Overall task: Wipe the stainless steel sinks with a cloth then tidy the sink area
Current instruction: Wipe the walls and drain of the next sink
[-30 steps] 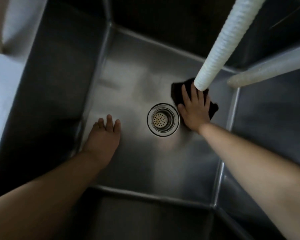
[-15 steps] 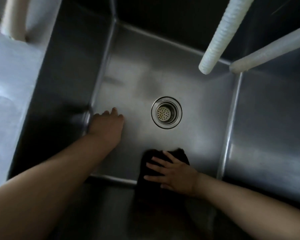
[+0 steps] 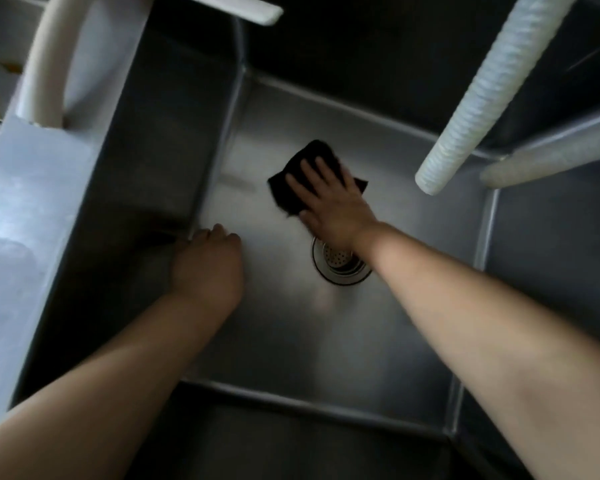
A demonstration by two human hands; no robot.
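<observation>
The right hand (image 3: 329,206) presses a black square cloth (image 3: 293,188) flat on the stainless steel sink floor (image 3: 378,341), fingers spread, at 11 o'clock from the round metal drain strainer (image 3: 340,266). The left hand (image 3: 207,265) rests at 9 o'clock, fingers curled together. No writing is legible.

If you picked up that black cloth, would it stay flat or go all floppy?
Probably floppy: the black cloth lies flat and thin under the right hand, with soft uneven corners. It likely slides easily, since the sink floor looks smooth and shiny. It seems light; flat fingers alone are pressing on it.
</observation>
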